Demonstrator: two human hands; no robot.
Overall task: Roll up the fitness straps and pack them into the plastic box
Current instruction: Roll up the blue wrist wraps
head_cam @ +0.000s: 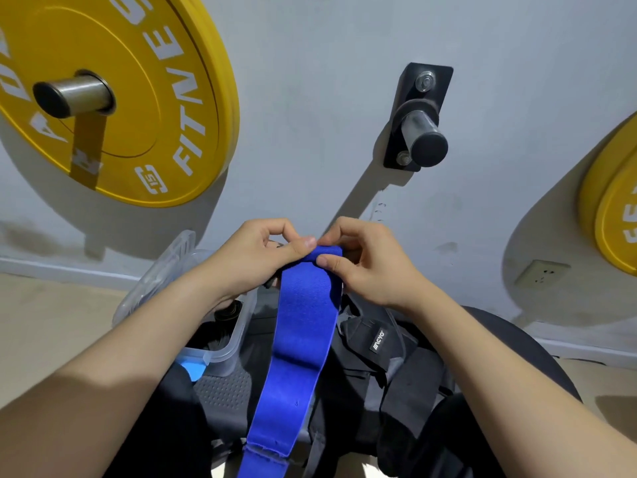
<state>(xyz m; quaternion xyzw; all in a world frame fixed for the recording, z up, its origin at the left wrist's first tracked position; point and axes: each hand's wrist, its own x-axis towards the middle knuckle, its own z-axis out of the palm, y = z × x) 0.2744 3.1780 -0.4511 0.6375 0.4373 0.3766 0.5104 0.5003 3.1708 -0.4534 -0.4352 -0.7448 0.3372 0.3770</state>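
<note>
From the head view, your left hand (pixel 262 257) and right hand (pixel 365 263) meet in front of you, each pinching the top end of the blue strap (pixel 300 339) between thumb and curled fingers. That end is folded over into the first small turn of a roll. The rest of the strap hangs flat and long down toward your lap and runs out of the bottom of the picture, with a stitched seam showing near the lower edge. The plastic box (pixel 234 343) sits open just under your left forearm, its clear lid (pixel 162 267) tilted up behind it, and something dark lies inside, seemingly a strap already rolled. A heap of black straps (pixel 379 343) lies loose beside the blue one, under your right wrist. On the wall ahead are a yellow weight plate (pixel 113 98) and a bare wall peg (pixel 422 136). The likeliest trouble is a crooked start: if one thumb turns faster than the other, the roll will probably cone out sideways and not fit neatly. A slack first turn would likely let the whole roll spring open once you release it. The hanging tail may twist or drag one of the black straps in with it. Your left forearm is close above the box, so a wide elbow sweep could push it along or tip it.
</note>
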